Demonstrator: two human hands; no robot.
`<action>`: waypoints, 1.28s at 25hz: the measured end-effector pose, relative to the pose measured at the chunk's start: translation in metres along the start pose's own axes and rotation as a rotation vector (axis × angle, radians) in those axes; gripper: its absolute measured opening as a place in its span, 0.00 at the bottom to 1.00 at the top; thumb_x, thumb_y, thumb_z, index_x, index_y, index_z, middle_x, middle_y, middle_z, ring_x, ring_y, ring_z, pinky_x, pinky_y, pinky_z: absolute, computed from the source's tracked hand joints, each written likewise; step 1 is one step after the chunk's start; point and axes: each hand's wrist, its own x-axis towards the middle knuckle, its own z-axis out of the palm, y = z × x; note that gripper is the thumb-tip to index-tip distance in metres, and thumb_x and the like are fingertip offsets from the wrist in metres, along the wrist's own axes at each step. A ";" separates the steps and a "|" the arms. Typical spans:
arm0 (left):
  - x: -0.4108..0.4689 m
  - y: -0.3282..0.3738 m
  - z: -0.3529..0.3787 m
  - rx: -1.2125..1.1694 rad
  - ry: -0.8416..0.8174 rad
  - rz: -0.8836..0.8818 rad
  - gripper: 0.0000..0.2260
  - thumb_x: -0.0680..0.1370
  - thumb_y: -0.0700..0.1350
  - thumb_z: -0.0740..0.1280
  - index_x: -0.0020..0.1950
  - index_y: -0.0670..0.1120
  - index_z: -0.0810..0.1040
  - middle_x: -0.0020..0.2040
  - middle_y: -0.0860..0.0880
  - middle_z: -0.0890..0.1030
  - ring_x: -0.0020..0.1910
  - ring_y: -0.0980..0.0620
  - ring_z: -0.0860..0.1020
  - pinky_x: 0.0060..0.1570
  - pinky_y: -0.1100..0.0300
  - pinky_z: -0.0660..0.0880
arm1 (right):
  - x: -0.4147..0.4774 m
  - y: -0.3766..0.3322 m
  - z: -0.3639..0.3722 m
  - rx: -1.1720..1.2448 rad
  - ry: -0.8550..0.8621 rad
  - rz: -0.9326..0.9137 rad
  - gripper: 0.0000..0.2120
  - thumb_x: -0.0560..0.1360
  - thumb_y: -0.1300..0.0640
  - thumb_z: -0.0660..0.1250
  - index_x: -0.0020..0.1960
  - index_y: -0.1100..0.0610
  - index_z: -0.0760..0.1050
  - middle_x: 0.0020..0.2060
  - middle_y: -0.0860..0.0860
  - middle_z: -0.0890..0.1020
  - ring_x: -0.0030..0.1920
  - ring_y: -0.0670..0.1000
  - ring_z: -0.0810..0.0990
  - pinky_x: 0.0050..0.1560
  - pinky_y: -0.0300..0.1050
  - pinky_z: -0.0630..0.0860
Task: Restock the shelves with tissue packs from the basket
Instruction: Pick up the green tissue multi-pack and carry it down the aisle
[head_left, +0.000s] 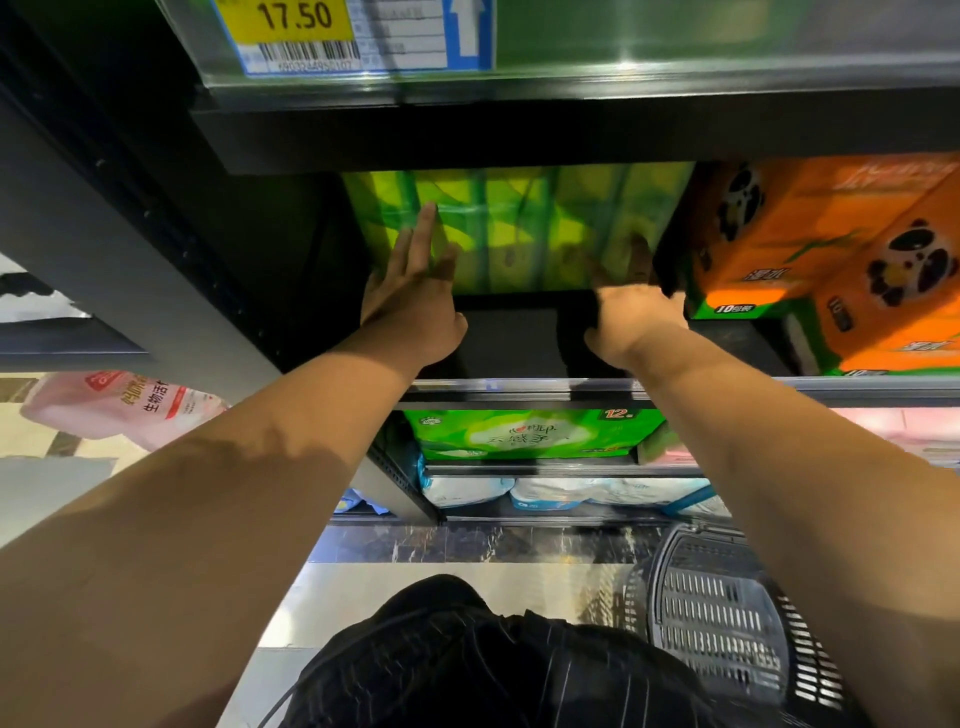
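Apparently pressing the green tissue pack (519, 228) deep onto the middle shelf (509, 338), just beside the orange packs (831, 249), to seat it square and leave room in front. Pushing with the left hand (415, 291), grip apart, fingers straight and flat on the pack's face, as suits shoving rather than holding; for the right hand (634, 322), low at the pack's right corner in shadow, cannot tell the grip, apart or hooked. With the basket (727, 623) on the floor at the right, near for reaching.
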 end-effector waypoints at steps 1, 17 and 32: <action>0.002 0.000 -0.001 0.002 -0.021 -0.003 0.32 0.76 0.52 0.66 0.78 0.54 0.56 0.75 0.56 0.26 0.78 0.50 0.38 0.72 0.42 0.57 | 0.003 -0.003 -0.005 -0.004 -0.036 -0.007 0.36 0.76 0.50 0.64 0.78 0.42 0.49 0.72 0.63 0.64 0.70 0.65 0.66 0.70 0.67 0.55; -0.029 -0.003 -0.019 0.011 0.020 0.082 0.36 0.76 0.55 0.66 0.79 0.51 0.52 0.77 0.42 0.57 0.77 0.41 0.55 0.74 0.47 0.55 | -0.039 -0.017 -0.023 0.043 0.133 -0.086 0.30 0.75 0.42 0.65 0.74 0.47 0.60 0.67 0.61 0.70 0.67 0.65 0.67 0.69 0.64 0.62; -0.244 -0.043 -0.077 -0.094 0.085 -0.259 0.34 0.75 0.58 0.66 0.77 0.49 0.61 0.72 0.46 0.70 0.69 0.43 0.70 0.67 0.48 0.68 | -0.168 -0.096 -0.047 -0.028 0.101 -0.610 0.39 0.71 0.27 0.55 0.76 0.41 0.52 0.74 0.53 0.59 0.71 0.61 0.62 0.70 0.63 0.61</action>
